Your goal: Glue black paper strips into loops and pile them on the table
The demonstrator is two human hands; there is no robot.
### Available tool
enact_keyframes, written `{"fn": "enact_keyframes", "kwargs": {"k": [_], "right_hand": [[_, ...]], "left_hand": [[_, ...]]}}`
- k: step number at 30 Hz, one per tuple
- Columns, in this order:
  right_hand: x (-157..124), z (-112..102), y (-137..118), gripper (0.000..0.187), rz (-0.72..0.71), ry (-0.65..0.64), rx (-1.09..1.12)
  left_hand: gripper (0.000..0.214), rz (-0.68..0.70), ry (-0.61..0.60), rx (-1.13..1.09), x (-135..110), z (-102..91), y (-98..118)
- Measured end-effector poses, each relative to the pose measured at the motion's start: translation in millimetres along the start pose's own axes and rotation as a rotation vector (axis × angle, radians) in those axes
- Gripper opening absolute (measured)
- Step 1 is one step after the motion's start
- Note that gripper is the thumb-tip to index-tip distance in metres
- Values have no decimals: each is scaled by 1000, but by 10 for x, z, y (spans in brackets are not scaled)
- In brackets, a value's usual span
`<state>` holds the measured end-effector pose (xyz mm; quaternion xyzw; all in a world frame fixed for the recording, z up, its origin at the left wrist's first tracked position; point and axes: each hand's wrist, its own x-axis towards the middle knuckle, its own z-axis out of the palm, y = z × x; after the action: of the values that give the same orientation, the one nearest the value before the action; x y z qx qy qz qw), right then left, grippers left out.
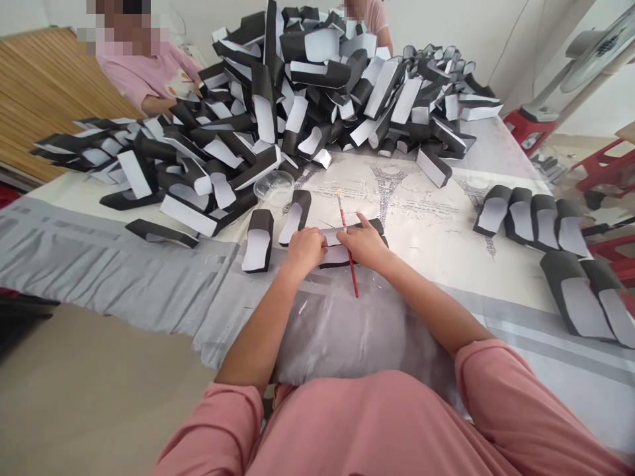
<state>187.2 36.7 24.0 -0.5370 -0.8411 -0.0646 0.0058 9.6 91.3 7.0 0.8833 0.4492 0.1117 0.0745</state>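
My left hand [305,251] and my right hand [364,243] meet over a black foam piece with a white lining [347,242], which lies flat on the cloth and is partly hidden by my fingers. A thin red-handled brush [346,244] passes through my right hand, its pale bristle tip pointing away from me. Two similar pieces [296,217] [258,241] lie just beyond my left hand. A large heap of these pieces [278,112] fills the far side, and a clear plastic bowl [274,187] stands at its edge.
The table cover [421,211] has an Eiffel Tower print and is scattered with pale scraps. Neat rows of pieces [530,221] lie to the right. Two people in pink [143,79] [374,16] sit beyond the heap. A red stool [528,129] and a fan [600,49] stand at the right.
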Motion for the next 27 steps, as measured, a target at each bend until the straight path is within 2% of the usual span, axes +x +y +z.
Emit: {"fn": "enact_keyframes", "kwargs": {"k": [8, 14, 18, 27], "right_hand": [[3, -72, -108, 33, -2, -1, -30], [45, -10, -93, 34, -10, -15, -5], [54, 38, -69, 33, 2, -11, 2], [55, 30, -79, 34, 19, -30, 8]], "left_hand": [[13, -14, -30, 23, 0, -43, 64], [13, -59, -130, 41, -32, -162, 89], [17, -49, -129, 32, -48, -211, 82], [17, -24, -116, 24, -38, -188, 69]]}}
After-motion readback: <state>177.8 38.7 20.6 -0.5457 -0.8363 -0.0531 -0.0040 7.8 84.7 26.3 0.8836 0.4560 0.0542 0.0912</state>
